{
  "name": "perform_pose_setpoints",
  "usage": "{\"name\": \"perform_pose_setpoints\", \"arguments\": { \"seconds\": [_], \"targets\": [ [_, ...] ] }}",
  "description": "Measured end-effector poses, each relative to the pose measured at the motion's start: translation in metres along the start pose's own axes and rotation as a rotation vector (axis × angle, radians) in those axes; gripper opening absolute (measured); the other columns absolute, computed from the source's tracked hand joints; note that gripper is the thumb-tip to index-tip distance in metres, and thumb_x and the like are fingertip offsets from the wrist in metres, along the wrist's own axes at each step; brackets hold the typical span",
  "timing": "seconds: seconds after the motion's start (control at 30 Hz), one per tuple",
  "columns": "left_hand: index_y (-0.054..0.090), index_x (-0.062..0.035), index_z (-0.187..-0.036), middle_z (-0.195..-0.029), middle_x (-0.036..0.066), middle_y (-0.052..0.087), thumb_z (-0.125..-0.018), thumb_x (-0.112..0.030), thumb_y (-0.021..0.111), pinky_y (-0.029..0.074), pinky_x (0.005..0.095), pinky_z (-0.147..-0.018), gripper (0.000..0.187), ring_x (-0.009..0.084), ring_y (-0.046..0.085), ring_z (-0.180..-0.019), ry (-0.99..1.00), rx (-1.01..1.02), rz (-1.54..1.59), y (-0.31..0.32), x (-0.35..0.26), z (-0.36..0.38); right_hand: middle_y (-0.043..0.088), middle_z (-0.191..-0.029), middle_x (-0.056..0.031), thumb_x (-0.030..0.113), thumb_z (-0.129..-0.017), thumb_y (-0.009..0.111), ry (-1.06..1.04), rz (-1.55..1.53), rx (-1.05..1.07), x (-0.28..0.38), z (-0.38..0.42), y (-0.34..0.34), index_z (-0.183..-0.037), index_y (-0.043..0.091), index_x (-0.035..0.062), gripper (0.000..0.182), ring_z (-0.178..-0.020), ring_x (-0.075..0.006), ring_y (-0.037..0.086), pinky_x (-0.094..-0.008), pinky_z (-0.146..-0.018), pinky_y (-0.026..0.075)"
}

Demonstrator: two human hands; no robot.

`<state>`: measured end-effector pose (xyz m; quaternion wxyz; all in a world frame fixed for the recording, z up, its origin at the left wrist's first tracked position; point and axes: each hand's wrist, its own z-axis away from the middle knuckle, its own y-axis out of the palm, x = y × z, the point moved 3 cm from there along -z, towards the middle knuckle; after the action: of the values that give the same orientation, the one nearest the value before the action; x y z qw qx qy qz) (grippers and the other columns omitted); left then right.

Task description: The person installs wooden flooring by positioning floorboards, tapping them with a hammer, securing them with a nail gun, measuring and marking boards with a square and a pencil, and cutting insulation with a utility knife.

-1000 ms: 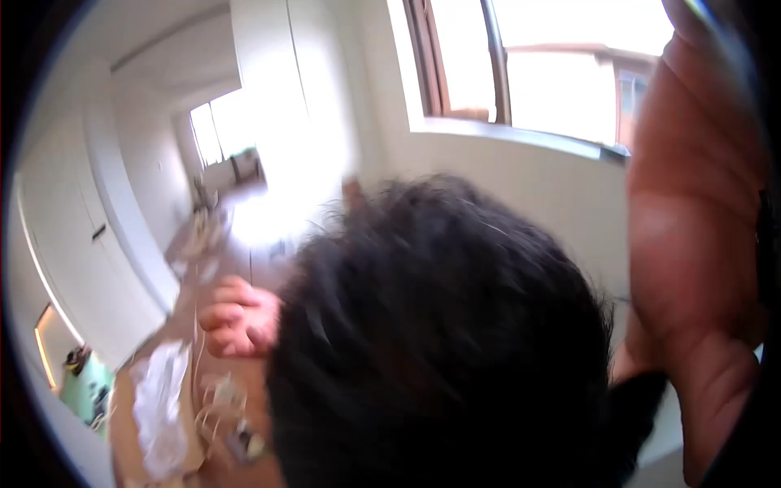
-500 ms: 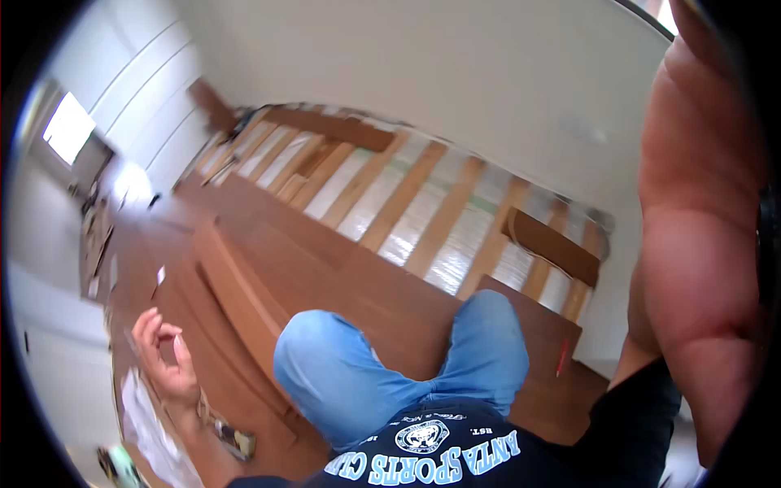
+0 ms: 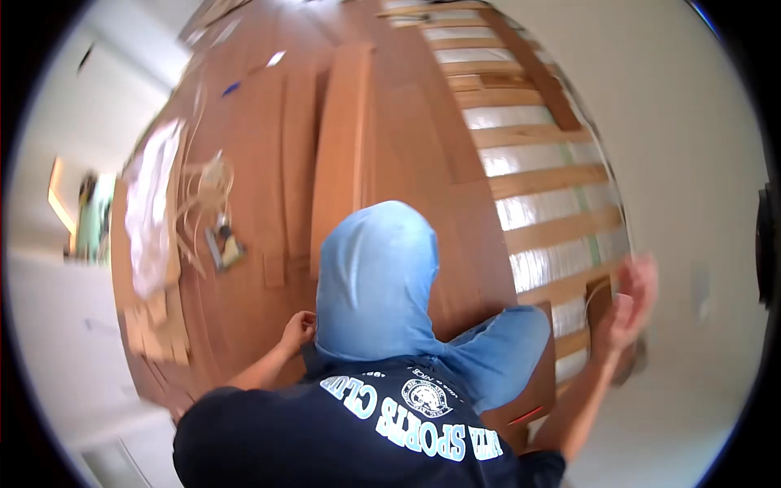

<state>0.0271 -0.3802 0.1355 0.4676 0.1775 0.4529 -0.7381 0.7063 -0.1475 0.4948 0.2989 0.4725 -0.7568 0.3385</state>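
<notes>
My left hand [image 3: 299, 329] is down beside my raised knee, close to the blue jeans [image 3: 376, 276]. Its fingers are curled in, and whatever they may hold is hidden. Over on the right, my right hand [image 3: 633, 305] is lifted near the wall, slightly blurred, fingers stretched and thumb apart, with nothing in it. Beside it lies a short brown board [image 3: 599, 301] on the wooden battens [image 3: 561, 179]. A red pencil [image 3: 526, 416] rests on the floor by my bent leg. Long brown floorboards [image 3: 346, 138] lie stacked in front of my knee.
Silvery sheeting [image 3: 533, 211] shows between the battens along the right wall. At left are a tool that looks like a hand plane [image 3: 224, 246], tangled pale strapping [image 3: 213, 175], white plastic wrap [image 3: 154, 211] and cardboard [image 3: 154, 329]. A blue item [image 3: 232, 89] lies further off.
My view has swung left and down. My left hand has dropped from raised and open to beside my knee. My right arm, close to the camera before, has moved away and lower.
</notes>
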Motion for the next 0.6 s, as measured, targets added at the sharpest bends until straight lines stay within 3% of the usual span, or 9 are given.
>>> {"name": "perform_pose_setpoints", "arguments": {
  "seconds": [0.07,0.1,0.13,0.2,0.23,0.3,0.4,0.5,0.6],
  "targets": [
    [0.065,-0.002,-0.125,-0.114,0.017,0.072,-0.085,-0.012,0.069,0.057,0.0383,-0.09,0.041,0.0268,0.071,-0.102,-0.123,0.056,0.115,0.022,0.049,0.042,0.049,-0.153,-0.0166,0.018,-0.106,0.06,0.33,0.354,0.083,-0.111,0.091,0.007,-0.151,0.047,-0.0002,0.05,-0.136,-0.0284,0.052,-0.041,-0.116,0.042],
    [0.065,-0.0052,-0.128,-0.118,0.017,0.072,-0.084,-0.015,0.071,0.057,0.0414,-0.091,0.045,0.0303,0.071,-0.106,0.043,0.204,-0.17,0.041,0.08,0.063,0.049,-0.153,-0.0185,0.015,-0.104,0.062,0.348,0.575,0.287,-0.152,0.139,0.01,-0.149,0.049,-0.0004,0.049,-0.137,-0.0318,0.051,-0.0436,-0.117,0.041],
    [0.065,-0.0085,-0.131,-0.123,0.017,0.072,-0.083,-0.018,0.074,0.057,0.0445,-0.092,0.05,0.0337,0.071,-0.11,0.246,0.306,-0.43,0.058,0.104,0.086,0.047,-0.153,-0.0256,0.018,-0.1,0.068,0.441,0.594,0.346,-0.156,0.179,0.02,-0.146,0.051,-0.0001,0.052,-0.142,-0.0425,0.045,-0.053,-0.119,0.035],
    [0.066,-0.0133,-0.134,-0.13,0.014,0.071,-0.081,-0.023,0.078,0.056,0.0468,-0.096,0.055,0.0357,0.068,-0.119,-0.277,0.583,-0.698,0.012,-0.019,0.1,0.061,-0.138,-0.0198,0.022,-0.095,0.069,0.288,0.957,0.809,-0.116,0.219,0.076,-0.13,0.065,0.0049,0.039,-0.136,-0.0398,0.051,-0.0546,-0.116,0.037],
    [0.067,-0.0135,-0.129,-0.128,0.014,0.071,-0.082,-0.022,0.077,0.056,0.046,-0.097,0.049,0.0352,0.067,-0.12,-0.437,0.468,-0.786,-0.002,-0.034,0.087,0.068,-0.128,-0.0138,0.023,-0.093,0.07,0.135,0.919,0.913,-0.103,0.219,0.09,-0.125,0.069,0.0077,0.036,-0.128,-0.0343,0.058,-0.0516,-0.112,0.04],
    [0.067,-0.0114,-0.106,-0.105,0.015,0.069,-0.09,-0.015,0.065,0.056,0.0479,-0.085,0.016,0.0384,0.068,-0.101,-0.064,-0.182,-0.561,-0.044,-0.091,0.053,0.07,-0.124,-0.0129,0.024,-0.093,0.069,0.22,0.851,0.947,-0.101,0.208,0.102,-0.124,0.07,0.0082,0.035,-0.123,-0.0331,0.06,-0.0509,-0.111,0.041],
    [0.066,-0.0106,-0.107,-0.109,0.015,0.066,-0.091,-0.008,0.059,0.054,0.0476,-0.087,0.017,0.0384,0.065,-0.103,0.233,-0.655,-0.307,-0.087,-0.172,-0.045,0.073,-0.12,-0.0121,0.026,-0.094,0.069,0.287,0.789,0.949,-0.12,0.214,0.117,-0.123,0.071,0.01,0.034,-0.116,-0.0314,0.064,-0.0477,-0.108,0.042],
    [0.068,-0.0086,-0.113,-0.119,0.016,0.065,-0.093,-0.017,0.063,0.054,0.0475,-0.093,0.023,0.0372,0.065,-0.108,0.408,-0.837,-0.403,-0.083,-0.228,-0.155,0.073,-0.114,-0.0133,0.029,-0.094,0.068,0.165,0.826,1.039,-0.151,0.204,0.126,-0.123,0.07,0.0129,0.034,-0.112,-0.0351,0.064,-0.0494,-0.101,0.045],
    [0.05,-0.0106,-0.148,-0.154,0.023,0.039,-0.093,-0.052,0.068,0.03,0.0605,-0.115,0.07,0.041,0.039,-0.143,0.05,-0.651,-0.503,-0.056,-0.283,-0.228,0.073,-0.121,-0.0105,0.028,-0.094,0.069,0.216,0.848,1.079,-0.159,0.199,0.129,-0.124,0.071,0.0125,0.033,-0.117,-0.0327,0.064,-0.0485,-0.107,0.043]
  ]
}}
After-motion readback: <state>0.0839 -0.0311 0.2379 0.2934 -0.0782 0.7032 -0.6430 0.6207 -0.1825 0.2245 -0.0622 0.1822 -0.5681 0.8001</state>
